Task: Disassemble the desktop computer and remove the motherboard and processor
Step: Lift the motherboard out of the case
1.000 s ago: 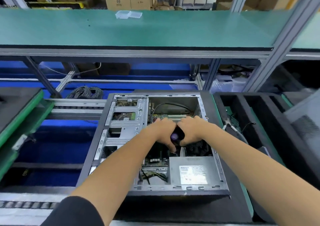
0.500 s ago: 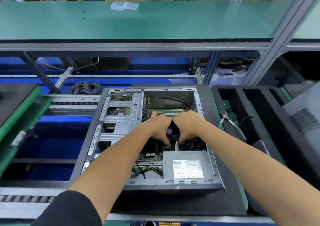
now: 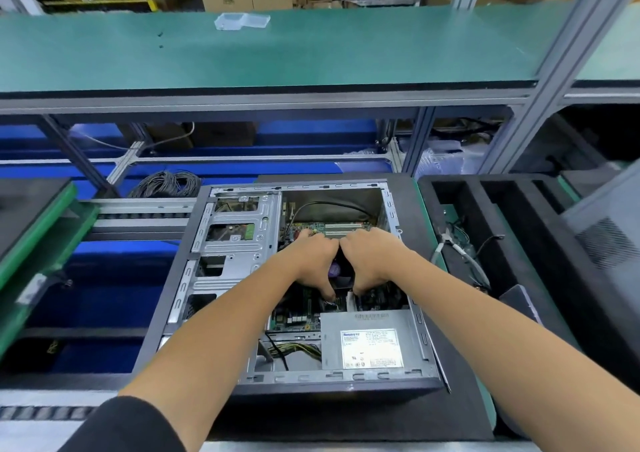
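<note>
The left hand (image 3: pixel 313 261) and right hand (image 3: pixel 369 261) sit side by side, knuckles nearly touching, fingers curled down round a dark cooler fan (image 3: pixel 341 273) at the middle of the open computer case (image 3: pixel 194 278) — each grips one side of it. Under them lies the green motherboard (image 3: pixel 294 316), still inside the case. At 6 o'clock from the hands sits the grey power supply (image 3: pixel 370 344); at 9 o'clock, the metal drive cage (image 3: pixel 239 243). At 3 o'clock, beyond the case wall, pliers (image 3: pixel 450 243) lie in a black foam tray (image 3: pixel 519 243) — at 12 o'clock runs a green shelf (image 3: pixel 311 49).
</note>
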`<state>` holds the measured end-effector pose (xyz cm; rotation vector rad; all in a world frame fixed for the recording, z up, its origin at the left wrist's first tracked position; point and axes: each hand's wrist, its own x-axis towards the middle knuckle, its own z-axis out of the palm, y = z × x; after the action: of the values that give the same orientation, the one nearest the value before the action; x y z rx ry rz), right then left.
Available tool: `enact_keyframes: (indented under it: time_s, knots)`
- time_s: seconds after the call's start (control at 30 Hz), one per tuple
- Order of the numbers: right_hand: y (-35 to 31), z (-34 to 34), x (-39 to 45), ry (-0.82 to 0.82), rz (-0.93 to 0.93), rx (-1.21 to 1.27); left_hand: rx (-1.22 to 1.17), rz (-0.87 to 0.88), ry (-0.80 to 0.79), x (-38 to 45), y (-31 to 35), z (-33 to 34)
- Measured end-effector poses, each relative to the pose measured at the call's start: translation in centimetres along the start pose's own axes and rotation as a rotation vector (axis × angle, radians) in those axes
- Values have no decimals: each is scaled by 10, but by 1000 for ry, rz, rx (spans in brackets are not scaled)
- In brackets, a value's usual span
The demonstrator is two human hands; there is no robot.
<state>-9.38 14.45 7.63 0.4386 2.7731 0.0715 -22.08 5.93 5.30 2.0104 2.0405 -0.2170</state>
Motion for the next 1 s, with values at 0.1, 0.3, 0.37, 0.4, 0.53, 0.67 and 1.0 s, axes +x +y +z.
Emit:
enact_keyframes:
  time_s: [0.1,0.3,0.37,0.4,0.53,0.67,1.0]
  knots:
    - [-1,1,1,4,-1,-5,12,7,-18,2,-2,0]
    - [-1,4,1,24,-5,-28,-8,13,-49,6,-6,-4]
    - [-1,4,1,-6,-2,-31,-1,11,-56,7,-5,-6]
    - [-1,3,1,-27,0,-37,3,10,-54,7,-4,-6]
    - [1,-2,0,-100,-6,11,4,13,-16,5,-1,-3]
    - [2,1,1,-48,-10,-3,9,21,-4,6,-4,-2]
    - [0,5,6,2,35,15,15,44,-34,7,-4,-8]
